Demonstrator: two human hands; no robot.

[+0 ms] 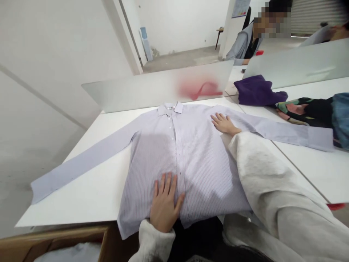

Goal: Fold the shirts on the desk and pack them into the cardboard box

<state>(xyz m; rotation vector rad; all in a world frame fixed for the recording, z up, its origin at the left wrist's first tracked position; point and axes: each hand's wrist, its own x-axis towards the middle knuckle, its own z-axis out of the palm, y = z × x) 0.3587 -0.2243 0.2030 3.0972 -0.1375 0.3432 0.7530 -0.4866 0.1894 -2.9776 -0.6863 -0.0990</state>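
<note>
Pinstriped shirt — flat, long-sleeved, collared

Shirt spread on the desk, a screen behind it.
The collar lies at the far side, the hem at the near edge; one sleeve reaches left, the other right, its cuff just beside a cloth. The left grip rests on the lower front, the right grip near the right shoulder. Left of that cloth lies a second, and beyond it a third, before another screen. A strap lies behind the first screen. At near left, a box with fabric in it stands before the desk; a co-worker is behind, to the right.
</note>
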